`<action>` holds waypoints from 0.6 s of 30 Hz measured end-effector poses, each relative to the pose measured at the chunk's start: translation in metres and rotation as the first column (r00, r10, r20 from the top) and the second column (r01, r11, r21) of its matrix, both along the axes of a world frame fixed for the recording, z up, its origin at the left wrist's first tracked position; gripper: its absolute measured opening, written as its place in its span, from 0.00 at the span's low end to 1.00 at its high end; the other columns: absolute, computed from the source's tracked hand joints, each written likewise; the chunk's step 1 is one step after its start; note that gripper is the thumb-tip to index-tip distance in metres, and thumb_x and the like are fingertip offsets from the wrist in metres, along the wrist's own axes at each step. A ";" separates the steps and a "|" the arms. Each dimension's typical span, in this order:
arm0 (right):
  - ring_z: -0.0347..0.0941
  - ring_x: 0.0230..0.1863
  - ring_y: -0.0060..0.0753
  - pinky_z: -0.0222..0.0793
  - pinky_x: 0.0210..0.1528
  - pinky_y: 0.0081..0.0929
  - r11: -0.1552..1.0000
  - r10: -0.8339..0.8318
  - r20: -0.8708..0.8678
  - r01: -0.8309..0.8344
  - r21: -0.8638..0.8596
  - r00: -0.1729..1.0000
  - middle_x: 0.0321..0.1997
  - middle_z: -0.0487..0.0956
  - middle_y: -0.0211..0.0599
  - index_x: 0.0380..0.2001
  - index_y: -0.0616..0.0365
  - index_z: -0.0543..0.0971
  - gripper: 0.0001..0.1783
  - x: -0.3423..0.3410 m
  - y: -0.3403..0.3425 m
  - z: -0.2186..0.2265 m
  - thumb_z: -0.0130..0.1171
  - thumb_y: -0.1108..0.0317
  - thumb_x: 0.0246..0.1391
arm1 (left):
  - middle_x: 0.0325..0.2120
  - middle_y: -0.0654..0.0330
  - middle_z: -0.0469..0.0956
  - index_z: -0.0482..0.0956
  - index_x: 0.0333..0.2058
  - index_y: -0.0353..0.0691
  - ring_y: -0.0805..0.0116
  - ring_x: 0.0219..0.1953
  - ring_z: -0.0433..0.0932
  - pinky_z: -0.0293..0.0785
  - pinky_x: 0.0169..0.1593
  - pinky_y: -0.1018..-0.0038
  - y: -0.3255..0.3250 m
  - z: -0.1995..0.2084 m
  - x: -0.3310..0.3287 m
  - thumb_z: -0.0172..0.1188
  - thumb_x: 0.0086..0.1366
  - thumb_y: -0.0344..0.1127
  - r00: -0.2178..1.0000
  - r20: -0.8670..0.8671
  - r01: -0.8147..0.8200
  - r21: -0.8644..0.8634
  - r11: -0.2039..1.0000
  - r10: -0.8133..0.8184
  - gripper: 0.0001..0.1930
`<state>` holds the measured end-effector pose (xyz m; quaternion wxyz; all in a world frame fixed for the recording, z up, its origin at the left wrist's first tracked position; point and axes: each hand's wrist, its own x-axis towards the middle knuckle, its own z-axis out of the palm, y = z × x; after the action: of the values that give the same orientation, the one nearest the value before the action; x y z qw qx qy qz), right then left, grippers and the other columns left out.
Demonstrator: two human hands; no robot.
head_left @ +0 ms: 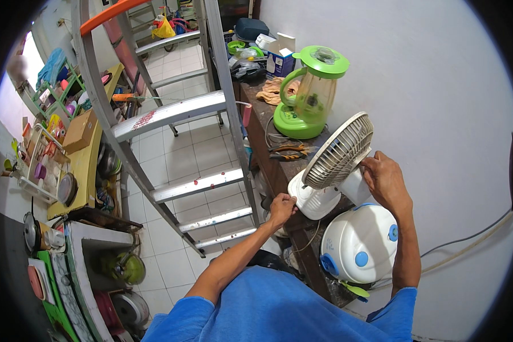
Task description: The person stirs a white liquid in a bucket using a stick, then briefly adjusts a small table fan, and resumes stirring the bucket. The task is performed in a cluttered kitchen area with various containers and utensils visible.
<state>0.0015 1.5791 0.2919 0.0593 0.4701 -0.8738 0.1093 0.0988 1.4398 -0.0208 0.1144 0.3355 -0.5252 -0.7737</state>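
A small white desk fan [341, 153] stands on the dark wooden table, its round grille tilted up and facing left. My left hand [282, 209] is closed at the left edge of the fan's base [312, 196], thumb and fingers pinched against it. Behind the grille, my right hand [383, 179] is closed on the rear of the fan head; its fingertips are partly hidden there. A green blender [313, 94] with a clear jug stands just beyond the fan. Between them lie orange-and-black pliers [289, 152]. Nearer me sits a white rounded container with blue knobs [359, 245].
An aluminium stepladder [196, 179] stands left of the table [276, 176] on a tiled floor. A blue box [280, 60] and a tan cloth [273, 91] lie toward the table's far end. Cables run along the right wall. Kitchenware crowds a yellow counter [88, 176] at left.
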 end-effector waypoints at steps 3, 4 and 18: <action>0.71 0.31 0.50 0.67 0.36 0.41 1.000 -0.021 -0.001 0.021 -0.003 1.000 0.29 0.72 0.46 0.34 0.60 0.78 0.09 0.000 0.001 -0.002 0.53 0.72 0.47 | 0.26 0.57 0.76 0.70 0.35 0.32 0.71 0.26 0.78 0.75 0.27 0.77 0.001 0.002 0.000 0.59 0.60 0.34 1.000 0.004 -0.009 0.002 1.000 0.009 0.11; 0.71 0.31 0.49 0.67 0.36 0.40 0.999 -0.027 0.014 0.027 -0.030 1.000 0.29 0.72 0.46 0.34 0.60 0.78 0.09 0.000 0.001 -0.003 0.54 0.71 0.47 | 0.26 0.57 0.76 0.70 0.35 0.32 0.71 0.26 0.78 0.75 0.27 0.77 0.001 0.001 0.001 0.59 0.60 0.34 1.000 -0.002 -0.010 -0.013 1.000 0.010 0.11; 0.72 0.39 0.45 0.69 0.42 0.37 0.981 -0.130 0.017 0.131 -0.144 0.991 0.39 0.74 0.41 0.44 0.59 0.74 0.32 0.007 0.028 0.004 0.68 0.57 0.33 | 0.25 0.57 0.77 0.71 0.34 0.31 0.72 0.25 0.78 0.76 0.26 0.77 0.004 -0.007 -0.004 0.58 0.61 0.35 0.999 0.012 -0.053 -0.008 0.999 0.053 0.11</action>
<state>0.0089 1.6072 0.2961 0.0969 0.4057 -0.8928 0.1701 0.0952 1.4441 -0.0276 0.1329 0.3534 -0.5200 -0.7662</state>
